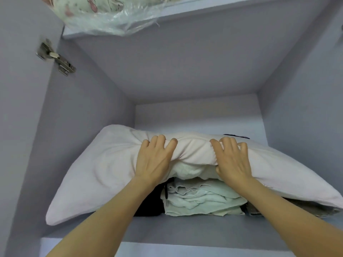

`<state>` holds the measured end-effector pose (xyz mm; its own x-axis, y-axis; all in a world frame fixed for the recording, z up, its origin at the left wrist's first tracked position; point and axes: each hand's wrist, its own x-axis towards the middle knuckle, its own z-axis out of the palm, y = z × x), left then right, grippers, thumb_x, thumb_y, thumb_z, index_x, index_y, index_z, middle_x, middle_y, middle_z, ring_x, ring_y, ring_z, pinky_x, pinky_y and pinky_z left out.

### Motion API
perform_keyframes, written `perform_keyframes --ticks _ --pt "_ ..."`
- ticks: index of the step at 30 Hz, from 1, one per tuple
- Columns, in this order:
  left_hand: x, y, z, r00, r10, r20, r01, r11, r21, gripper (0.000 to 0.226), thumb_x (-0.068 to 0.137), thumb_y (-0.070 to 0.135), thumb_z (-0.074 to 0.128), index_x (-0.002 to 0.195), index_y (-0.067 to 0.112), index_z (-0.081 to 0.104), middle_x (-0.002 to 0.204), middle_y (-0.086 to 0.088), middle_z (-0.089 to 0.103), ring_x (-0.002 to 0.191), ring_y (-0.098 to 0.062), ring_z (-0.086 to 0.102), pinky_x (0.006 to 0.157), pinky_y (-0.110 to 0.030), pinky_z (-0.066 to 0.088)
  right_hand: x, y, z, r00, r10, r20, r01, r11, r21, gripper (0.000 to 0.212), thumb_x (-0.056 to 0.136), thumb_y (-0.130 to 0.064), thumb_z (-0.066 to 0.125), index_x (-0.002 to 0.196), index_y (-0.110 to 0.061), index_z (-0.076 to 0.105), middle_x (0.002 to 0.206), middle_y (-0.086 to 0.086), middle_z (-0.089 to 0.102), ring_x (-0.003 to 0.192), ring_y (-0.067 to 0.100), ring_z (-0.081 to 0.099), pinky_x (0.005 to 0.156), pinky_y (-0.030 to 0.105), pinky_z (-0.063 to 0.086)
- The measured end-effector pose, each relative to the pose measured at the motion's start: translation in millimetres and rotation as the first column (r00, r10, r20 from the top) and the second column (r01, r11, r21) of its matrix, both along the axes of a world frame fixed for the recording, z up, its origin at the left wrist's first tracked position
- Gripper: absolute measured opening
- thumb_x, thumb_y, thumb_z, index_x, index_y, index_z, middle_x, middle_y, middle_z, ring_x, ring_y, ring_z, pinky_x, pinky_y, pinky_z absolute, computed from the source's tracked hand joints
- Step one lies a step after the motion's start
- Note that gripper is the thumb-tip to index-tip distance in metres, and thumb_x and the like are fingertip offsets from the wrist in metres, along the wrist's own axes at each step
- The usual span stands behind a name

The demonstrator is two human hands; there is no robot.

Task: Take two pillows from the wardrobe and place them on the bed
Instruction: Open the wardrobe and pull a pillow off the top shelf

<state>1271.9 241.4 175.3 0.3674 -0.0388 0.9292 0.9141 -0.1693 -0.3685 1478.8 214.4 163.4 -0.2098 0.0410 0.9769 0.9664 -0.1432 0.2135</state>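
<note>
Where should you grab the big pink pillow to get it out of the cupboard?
Grab the pink pillow along its front edge near the middle, coming from the open front. It is soft and bunches easily there, and both ends sag over the folded clothes. The left hand and right hand grip it that way, probably balancing it.

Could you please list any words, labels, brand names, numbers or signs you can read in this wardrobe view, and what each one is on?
None can be read.
Pale pink pillow held by both hands: plain, no label visible.
Folded pale green cloth beneath it: no text.
Plastic-wrapped bedding on the upper shelf: floral print only, no lettering.
Metal hinge: any stamp is too small to read.
</note>
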Motion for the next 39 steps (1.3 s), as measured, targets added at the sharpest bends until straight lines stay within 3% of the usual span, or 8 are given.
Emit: perform_keyframes --ticks 6,17,22,25,29,34,38,39 --pt "-10.3 -91.9 9.7 0.999 -0.036 0.023 0.032 0.988 0.148 0.041 0.059 0.004 0.037 0.097 0.017 0.045 0.071 -0.008 0.054 0.062 -0.027 0.051 0.058 -0.032 0.018 -7.9 -89.2 6.5 0.999 0.04 -0.036 -0.037 0.996 0.082 0.081 0.03 0.007 0.071 0.103 -0.013 0.044 0.08 0.013 0.055 0.072 0.029 0.048 0.061 0.036 0.018" --pt "-65.3 -241.9 41.5 0.985 0.16 -0.067 -0.141 0.963 0.23 0.037 0.064 0.002 0.034 0.095 0.013 0.048 0.069 -0.007 0.051 0.058 -0.025 0.046 0.051 -0.032 0.033 -53.8 -204.4 28.6 0.984 0.175 0.027 -0.177 0.964 0.197 0.071 0.036 0.006 0.069 0.101 -0.012 0.044 0.076 0.011 0.054 0.065 0.028 0.051 0.056 0.034 0.033" --pt "-69.2 -298.6 64.6 0.964 0.258 -0.064 -0.245 0.956 0.161 0.036 0.064 0.007 0.036 0.097 0.015 0.047 0.07 -0.008 0.052 0.055 -0.025 0.048 0.049 -0.03 0.035 -54.8 -246.3 56.7 0.975 0.187 0.123 -0.214 0.94 0.267 0.061 0.042 0.006 0.063 0.098 -0.01 0.045 0.075 0.011 0.054 0.062 0.028 0.049 0.056 0.034 0.029" --pt "-49.5 -335.5 76.4 0.955 0.296 -0.031 -0.292 0.951 0.102 0.034 0.061 0.002 0.058 0.093 0.013 0.053 0.07 -0.01 0.052 0.056 -0.026 0.049 0.051 -0.031 0.033 -39.4 -263.8 75.5 0.969 0.202 0.143 -0.235 0.932 0.275 0.056 0.047 0.005 0.061 0.098 -0.01 0.044 0.074 0.011 0.053 0.062 0.029 0.049 0.056 0.034 0.028" --pt "-39.9 -375.4 82.1 0.944 0.33 0.016 -0.33 0.944 0.003 0.028 0.077 0.002 0.052 0.103 0.011 0.052 0.09 -0.014 0.054 0.078 -0.031 0.051 0.063 -0.035 0.026 -38.4 -277.6 84.6 0.95 0.274 0.147 -0.305 0.912 0.273 0.056 0.048 0.006 0.064 0.099 -0.008 0.043 0.075 0.013 0.054 0.062 0.03 0.05 0.054 0.035 0.033" --pt "-48.4 -425.3 77.8 0.899 0.436 0.036 -0.43 0.895 -0.117 0.027 0.086 0.007 0.039 0.111 0.015 0.041 0.099 -0.009 0.049 0.078 -0.024 0.035 0.068 -0.031 0.025 -52.3 -299.2 87.7 0.889 0.392 0.237 -0.437 0.88 0.184 0.062 0.046 0.004 0.07 0.102 -0.006 0.046 0.079 0.016 0.056 0.065 0.032 0.053 0.056 0.036 0.039" --pt "-66.5 -462.8 55.5 0.883 0.469 0.017 -0.45 0.856 -0.254 0.021 0.088 0.012 0.043 0.109 0.014 0.042 0.088 -0.006 0.043 0.08 -0.027 0.044 0.067 -0.033 0.029 -77.3 -308.8 71.1 0.818 0.501 0.283 -0.54 0.837 0.081 0.059 0.047 0.007 0.071 0.103 -0.002 0.052 0.08 0.018 0.058 0.066 0.035 0.055 0.056 0.039 0.043" --pt "-79.6 -488.7 28.5 0.839 0.544 0.014 -0.505 0.788 -0.353 0.02 0.088 0.012 0.043 0.108 0.014 0.042 0.087 -0.005 0.041 0.078 -0.026 0.042 0.067 -0.033 0.03 -102.0 -317.0 43.4 0.75 0.594 0.29 -0.617 0.787 -0.017 0.059 0.048 0.007 0.07 0.103 -0.002 0.052 0.08 0.017 0.057 0.066 0.035 0.055 0.056 0.039 0.043"
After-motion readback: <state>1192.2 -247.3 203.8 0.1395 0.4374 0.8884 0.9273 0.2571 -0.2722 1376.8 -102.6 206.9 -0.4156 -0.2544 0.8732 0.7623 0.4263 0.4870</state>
